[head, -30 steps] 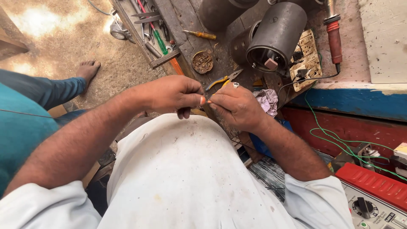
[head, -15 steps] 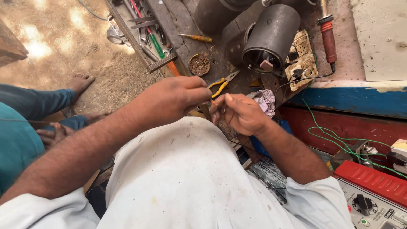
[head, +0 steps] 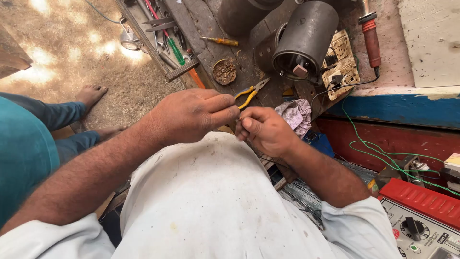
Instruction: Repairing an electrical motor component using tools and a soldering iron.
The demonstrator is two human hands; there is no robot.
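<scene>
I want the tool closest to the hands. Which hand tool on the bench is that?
The yellow-handled pliers, just beyond the left hand; the screwdrivers lie farther up the bench.

a grey instrument panel (head: pixel 421 230) with small printed labels and a red top sits at bottom right.

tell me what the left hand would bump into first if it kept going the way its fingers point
The left hand points right, toward the right hand, whose fingertips nearly touch it already, so it would likely meet that first. The yellow-handled pliers lie just beyond, lower on the bench.
</scene>
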